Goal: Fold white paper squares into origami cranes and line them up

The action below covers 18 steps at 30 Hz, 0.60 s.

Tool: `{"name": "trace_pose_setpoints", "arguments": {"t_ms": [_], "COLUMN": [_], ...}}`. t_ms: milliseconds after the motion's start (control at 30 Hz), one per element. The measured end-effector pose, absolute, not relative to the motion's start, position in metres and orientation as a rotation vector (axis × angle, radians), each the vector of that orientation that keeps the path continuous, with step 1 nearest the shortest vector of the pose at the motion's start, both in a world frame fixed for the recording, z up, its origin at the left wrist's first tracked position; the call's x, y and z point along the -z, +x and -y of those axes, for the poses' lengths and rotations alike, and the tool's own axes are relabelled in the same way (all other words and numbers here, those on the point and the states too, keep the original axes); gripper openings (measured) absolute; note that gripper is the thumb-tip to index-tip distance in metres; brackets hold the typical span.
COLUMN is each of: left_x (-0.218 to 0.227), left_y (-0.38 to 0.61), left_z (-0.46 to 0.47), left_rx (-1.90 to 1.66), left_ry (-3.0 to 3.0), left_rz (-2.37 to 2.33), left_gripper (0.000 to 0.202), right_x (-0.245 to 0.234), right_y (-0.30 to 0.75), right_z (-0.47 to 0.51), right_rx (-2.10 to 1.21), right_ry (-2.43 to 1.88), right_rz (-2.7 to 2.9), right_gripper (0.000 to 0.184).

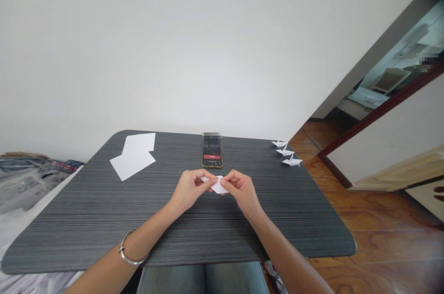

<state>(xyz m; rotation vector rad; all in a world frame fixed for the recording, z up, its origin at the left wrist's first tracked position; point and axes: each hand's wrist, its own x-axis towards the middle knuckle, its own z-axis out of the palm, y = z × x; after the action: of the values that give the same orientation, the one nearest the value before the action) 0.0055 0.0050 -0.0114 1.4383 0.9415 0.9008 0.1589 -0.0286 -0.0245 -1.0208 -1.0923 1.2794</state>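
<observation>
A small folded piece of white paper (218,187) is held between my two hands, above the middle of the dark table. My left hand (190,187) pinches its left side between thumb and fingers. On the other side, the thumb and fingertips of my right hand (242,188) grip the right part. Parts of the paper's edges are hidden behind the fingertips. Just beyond the hands lies a phone (212,150) with its screen lit. Three folded white paper cranes (285,151) stand in a row near the table's far right corner.
Sheets of white paper (133,164) lie overlapping at the table's far left. The dark wood-grain table (104,220) meets a white wall (208,53) along its far edge. Bagged items (29,183) are piled left of it. Wooden floor (378,224) and a doorway are to the right.
</observation>
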Motion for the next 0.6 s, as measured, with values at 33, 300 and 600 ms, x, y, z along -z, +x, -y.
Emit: {"name": "trace_pose_setpoints", "arguments": {"t_ms": [33,300,600], "left_x": [0.011,0.002,-0.002], "left_y": [0.006,-0.001,-0.007], "left_z": [-0.005,-0.011,-0.016], "left_rx": [-0.903,-0.848,-0.836], "left_ry": [1.414,1.209,1.214], "left_rz": [-0.923,-0.757,-0.845], "left_gripper": [0.017,0.019,0.018], "right_x": [0.024,0.022,0.02], "right_y": [0.159,0.163,0.163], "right_z": [0.029,0.028,0.03], "right_rx": [-1.271,-1.162,-1.12], "right_ry": [-1.021,-1.031,-1.066], "right_rz": [1.086,1.057,1.085], "right_gripper": [0.019,0.018,0.018]}}
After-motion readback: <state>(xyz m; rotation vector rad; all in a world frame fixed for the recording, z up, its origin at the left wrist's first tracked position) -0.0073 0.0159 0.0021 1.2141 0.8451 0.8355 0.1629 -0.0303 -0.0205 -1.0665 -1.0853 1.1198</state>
